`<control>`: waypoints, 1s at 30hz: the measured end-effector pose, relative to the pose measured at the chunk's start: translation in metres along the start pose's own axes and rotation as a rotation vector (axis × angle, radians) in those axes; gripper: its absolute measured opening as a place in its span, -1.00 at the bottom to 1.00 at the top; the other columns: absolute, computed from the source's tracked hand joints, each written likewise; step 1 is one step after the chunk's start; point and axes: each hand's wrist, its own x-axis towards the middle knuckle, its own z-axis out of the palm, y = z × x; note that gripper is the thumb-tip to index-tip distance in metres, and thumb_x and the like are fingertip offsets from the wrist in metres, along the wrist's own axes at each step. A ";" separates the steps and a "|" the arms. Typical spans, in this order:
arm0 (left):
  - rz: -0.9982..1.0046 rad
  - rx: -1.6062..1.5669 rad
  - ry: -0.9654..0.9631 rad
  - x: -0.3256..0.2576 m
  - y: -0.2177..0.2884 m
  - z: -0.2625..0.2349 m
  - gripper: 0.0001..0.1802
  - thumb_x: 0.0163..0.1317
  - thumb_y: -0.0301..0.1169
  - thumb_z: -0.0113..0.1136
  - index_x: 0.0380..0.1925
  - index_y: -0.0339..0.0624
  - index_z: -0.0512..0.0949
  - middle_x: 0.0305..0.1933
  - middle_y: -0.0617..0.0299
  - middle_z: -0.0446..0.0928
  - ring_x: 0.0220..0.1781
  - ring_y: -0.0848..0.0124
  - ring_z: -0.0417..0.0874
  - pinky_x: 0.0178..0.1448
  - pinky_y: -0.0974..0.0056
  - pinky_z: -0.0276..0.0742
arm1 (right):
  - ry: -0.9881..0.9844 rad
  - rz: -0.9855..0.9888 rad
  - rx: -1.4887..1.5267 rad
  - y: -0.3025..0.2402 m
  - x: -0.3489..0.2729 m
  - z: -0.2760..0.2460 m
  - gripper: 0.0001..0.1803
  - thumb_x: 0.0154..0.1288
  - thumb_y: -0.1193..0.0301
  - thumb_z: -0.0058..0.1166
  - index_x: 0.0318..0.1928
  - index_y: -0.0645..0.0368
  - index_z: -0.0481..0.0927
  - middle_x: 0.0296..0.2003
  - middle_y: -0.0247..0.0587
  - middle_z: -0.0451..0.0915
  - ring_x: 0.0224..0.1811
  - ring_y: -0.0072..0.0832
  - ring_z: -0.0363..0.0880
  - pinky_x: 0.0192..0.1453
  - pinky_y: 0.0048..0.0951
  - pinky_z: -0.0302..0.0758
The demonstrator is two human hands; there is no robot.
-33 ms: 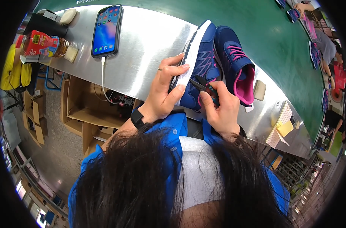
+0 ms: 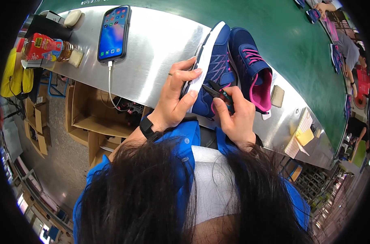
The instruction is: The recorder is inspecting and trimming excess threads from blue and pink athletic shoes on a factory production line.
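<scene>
Nothing has shifted that we can see: both pictures show the same instant, so the trimming work sits exactly where it was, hands on the shoe.

Far left of the frame, a red-labelled bottle [image 2: 44, 48] lies on the brushed steel table [image 2: 152, 53], smooth and dully shining. Next, upper left, a phone [image 2: 113, 33] lies flat, glossy screen lit, a white cable [image 2: 110, 83] dropping off the table edge toward open cardboard boxes [image 2: 89, 112] below.

Toward centre, our left hand [image 2: 177, 95] is curled, fingers and thumb pressed on the white sole of the navy shoe [image 2: 211, 71], tipping it on its side; the mesh upper shows zigzag stitching. Just right, our right hand [image 2: 233, 118] is closed around small dark snips [image 2: 218, 91], blades pointing at the shoe's side, close to the upper.

Beside that, a second shoe [image 2: 254, 75] sits upright, pink laces and soft pink lining. Further right, a tan block [image 2: 277, 96] and yellow notes [image 2: 303, 136] rest on the steel, the green belt [image 2: 290, 36] running behind.
</scene>
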 end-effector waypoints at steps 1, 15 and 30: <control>0.001 0.000 -0.002 0.000 0.000 0.000 -0.59 0.23 -0.30 0.03 0.07 -0.18 0.42 0.26 -0.24 0.31 0.33 -0.04 0.36 0.38 0.03 0.23 | 0.005 0.007 0.051 0.001 0.000 0.002 -0.80 0.25 0.37 0.24 -0.27 0.19 0.51 -0.58 -0.23 0.58 -0.62 -0.42 0.58 -0.53 -0.46 0.42; 0.008 -0.005 -0.013 0.002 0.001 0.000 -0.60 0.23 -0.32 0.02 0.06 -0.18 0.41 0.26 -0.23 0.31 0.34 -0.03 0.35 0.38 0.03 0.23 | -0.065 -0.009 -0.043 -0.007 -0.004 -0.011 -0.81 0.19 0.37 0.28 -0.32 0.18 0.55 -0.59 -0.27 0.57 -0.68 -0.46 0.54 -0.58 -0.46 0.39; 0.017 -0.004 0.000 0.000 -0.001 0.000 -0.60 0.23 -0.31 0.03 0.08 -0.16 0.42 0.26 -0.25 0.32 0.31 -0.05 0.38 0.37 0.04 0.25 | -0.064 -0.190 -0.342 -0.011 0.010 -0.021 -0.81 0.18 0.29 0.28 -0.35 0.09 0.58 -0.61 -0.30 0.54 -0.64 -0.33 0.54 -0.59 -0.36 0.36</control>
